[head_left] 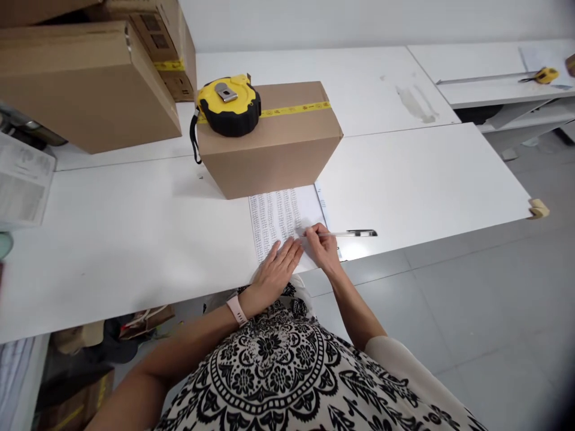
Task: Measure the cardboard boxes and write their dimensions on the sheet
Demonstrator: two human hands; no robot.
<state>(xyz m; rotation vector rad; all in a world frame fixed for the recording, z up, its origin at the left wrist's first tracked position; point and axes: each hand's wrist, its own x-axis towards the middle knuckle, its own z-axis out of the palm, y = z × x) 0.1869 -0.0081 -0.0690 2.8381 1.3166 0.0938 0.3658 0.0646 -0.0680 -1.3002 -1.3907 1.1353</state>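
White paper, covered in columns of small marks on its left and middle, lies at the near edge of the tabletop [135, 227], right in front of the person; this sheet [278, 218] is where both hands meet. The left hand [278, 269] is spread flat with fingers pointing far and right, grasping nothing; its pressure probably stops the page from slipping. The right hand [322, 246] pinches a pen [359, 233] low, close to the tip, presumably for fine control, so the shaft leans out to the right. The tip sits by the last marked column, where the plainer strip of paper begins; whether it touches is too small to tell.

A cardboard box [269, 158] stands just beyond, covering the sheet's far end. It may serve as a weight, though I cannot tell if it rests on the paper or merely hides it. On the box's top, toward the left, lies a yellow-and-black tape measure [230, 106], its strap hanging over the side, perhaps parked there to leave the writing area free. Larger cartons [76, 84] stand at the far left, well apart from the page.
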